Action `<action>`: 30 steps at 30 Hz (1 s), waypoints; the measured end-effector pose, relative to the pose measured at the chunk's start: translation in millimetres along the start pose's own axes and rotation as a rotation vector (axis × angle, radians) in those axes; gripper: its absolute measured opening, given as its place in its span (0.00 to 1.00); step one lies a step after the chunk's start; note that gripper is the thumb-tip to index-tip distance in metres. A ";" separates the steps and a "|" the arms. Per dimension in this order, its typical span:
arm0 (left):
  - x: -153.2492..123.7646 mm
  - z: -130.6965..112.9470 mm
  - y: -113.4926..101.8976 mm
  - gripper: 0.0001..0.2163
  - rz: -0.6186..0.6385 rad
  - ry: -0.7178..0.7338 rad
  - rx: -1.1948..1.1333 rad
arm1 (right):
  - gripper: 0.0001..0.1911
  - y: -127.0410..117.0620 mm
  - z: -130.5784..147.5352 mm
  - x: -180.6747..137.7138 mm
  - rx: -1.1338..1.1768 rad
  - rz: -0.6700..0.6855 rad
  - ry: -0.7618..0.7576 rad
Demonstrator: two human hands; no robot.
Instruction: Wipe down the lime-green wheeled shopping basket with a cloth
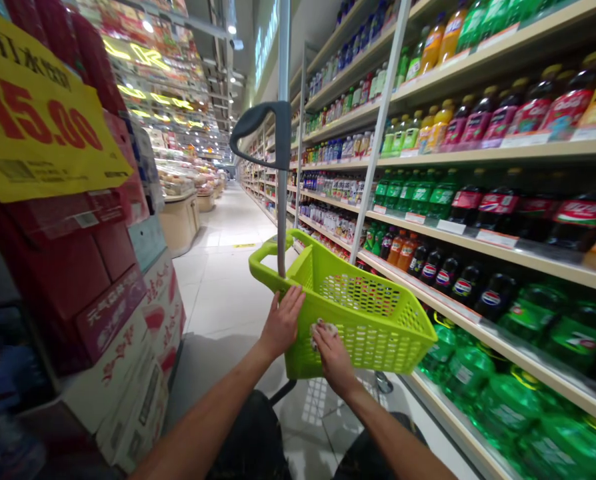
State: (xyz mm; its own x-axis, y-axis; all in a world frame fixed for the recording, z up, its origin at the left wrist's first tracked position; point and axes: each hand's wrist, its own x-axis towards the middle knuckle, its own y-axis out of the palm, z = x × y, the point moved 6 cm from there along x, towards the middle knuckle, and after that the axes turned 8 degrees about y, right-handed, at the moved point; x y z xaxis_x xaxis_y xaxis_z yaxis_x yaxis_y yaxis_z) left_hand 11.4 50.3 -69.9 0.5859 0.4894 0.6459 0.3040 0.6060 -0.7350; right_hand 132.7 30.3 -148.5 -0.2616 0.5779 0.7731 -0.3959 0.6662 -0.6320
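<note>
A lime-green plastic shopping basket [363, 337] with perforated sides stands in front of my knees. A grey telescopic pole with a dark handle [279, 137] rises from its near-left end. My left hand [284, 321] lies against the basket's outer corner, just below the rim, its fingers stretched out flat. My right hand [334, 353] is closed on a small crumpled whitish cloth [331, 329], pressing it to the basket's slotted side. The fingers partly cover the cloth. Inside the basket, the part I can see shows only its slotted walls and a divider.
On the right, long shelves [478, 150] hold rows of soft drink bottles, with large green bottles [508, 400] lowest down. Stacked cartons [128, 373] stand close on the left under a yellow price sign [43, 113]. Ahead runs a tiled aisle [228, 220] beside display counters [181, 217].
</note>
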 end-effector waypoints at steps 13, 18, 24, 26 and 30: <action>16.4 -25.9 25.1 0.27 0.102 0.006 0.032 | 0.22 -0.7 -46.7 -43.6 -0.181 0.083 0.001; 15.5 -50.3 46.9 0.26 0.166 0.042 0.006 | 0.24 -33.2 -57.5 -23.8 -0.230 -0.005 0.129; 24.0 -75.3 54.8 0.27 0.198 0.134 0.030 | 0.22 -29.3 -70.9 -56.3 -0.288 0.019 0.110; 25.3 -80.9 55.8 0.27 0.205 0.163 0.026 | 0.22 -30.2 -74.9 -70.4 -0.299 0.023 0.131; 30.4 -92.1 59.2 0.27 0.217 0.177 0.001 | 0.24 -52.1 -92.8 -57.5 -0.329 -0.017 0.226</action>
State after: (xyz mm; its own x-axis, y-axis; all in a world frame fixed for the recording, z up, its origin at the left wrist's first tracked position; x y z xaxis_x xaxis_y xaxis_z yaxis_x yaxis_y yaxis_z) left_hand 116.4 43.3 -112.7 0.7596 0.4906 0.4270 0.1566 0.4993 -0.8522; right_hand 250.1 6.1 -165.0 -0.0429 0.6301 0.7754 -0.0855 0.7709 -0.6312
